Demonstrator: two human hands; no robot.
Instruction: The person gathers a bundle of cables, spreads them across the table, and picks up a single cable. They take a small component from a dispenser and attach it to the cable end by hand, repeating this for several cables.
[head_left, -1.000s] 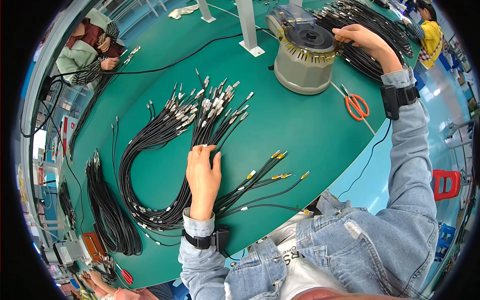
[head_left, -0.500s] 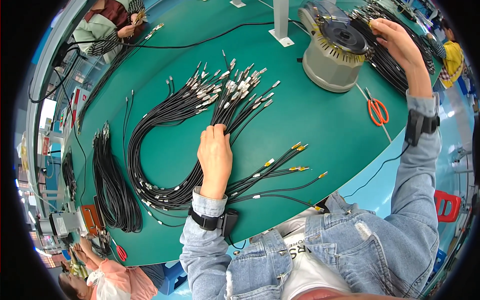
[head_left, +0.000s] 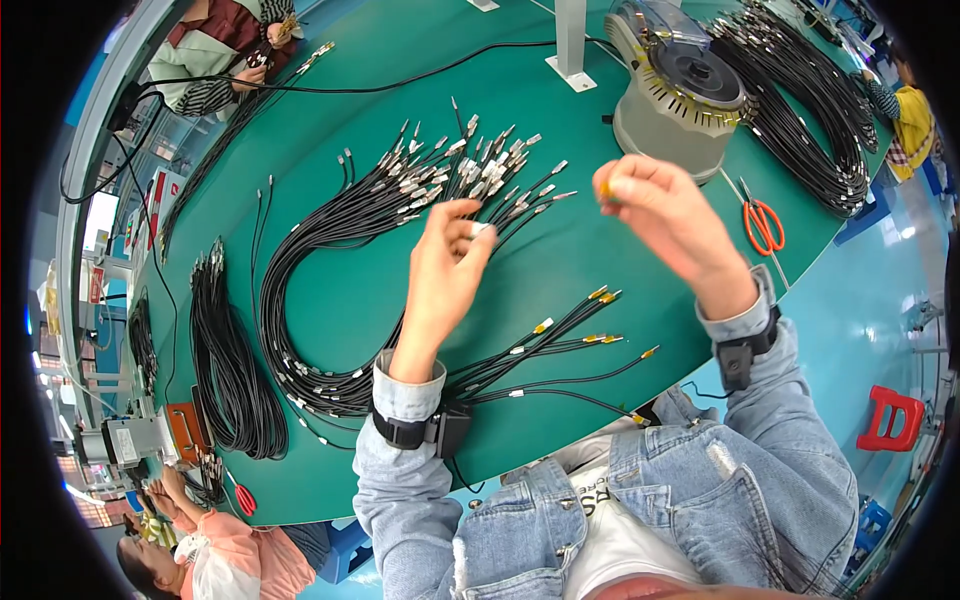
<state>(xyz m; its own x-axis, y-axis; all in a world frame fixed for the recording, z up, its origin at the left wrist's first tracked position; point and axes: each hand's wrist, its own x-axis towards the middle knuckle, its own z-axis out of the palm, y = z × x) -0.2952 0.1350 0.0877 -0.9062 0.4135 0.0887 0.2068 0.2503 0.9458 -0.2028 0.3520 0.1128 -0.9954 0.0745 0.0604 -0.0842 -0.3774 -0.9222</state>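
Note:
My left hand (head_left: pixel 445 270) is over the middle of the bent bundle of black cables (head_left: pixel 275 290). Its thumb and fingers close on a cable end, where a white label (head_left: pixel 480 230) shows at the thumb; the fingers partly cover it. Several silver-tipped cable ends (head_left: pixel 485 165) with white labels fan out just beyond. In the air to the right, my right hand (head_left: pixel 665 215) pinches a small yellow piece of tape (head_left: pixel 606 190), slightly blurred. Several cables with yellow-wrapped ends (head_left: pixel 600 295) lie apart at the right of the bundle.
A round grey dispenser (head_left: pixel 670 120) with yellow strips on its rim stands at the far right, near orange-handled scissors (head_left: pixel 762 225). More black cable bundles lie at right (head_left: pixel 800 120) and left (head_left: pixel 230 370). A metal post (head_left: pixel 570 45) rises behind. Other people sit around the green table (head_left: pixel 560 260).
My right hand has come from the dispenser back toward the left hand, bringing the yellow tape. My left hand has lifted and turned, its thumb now beside a white label.

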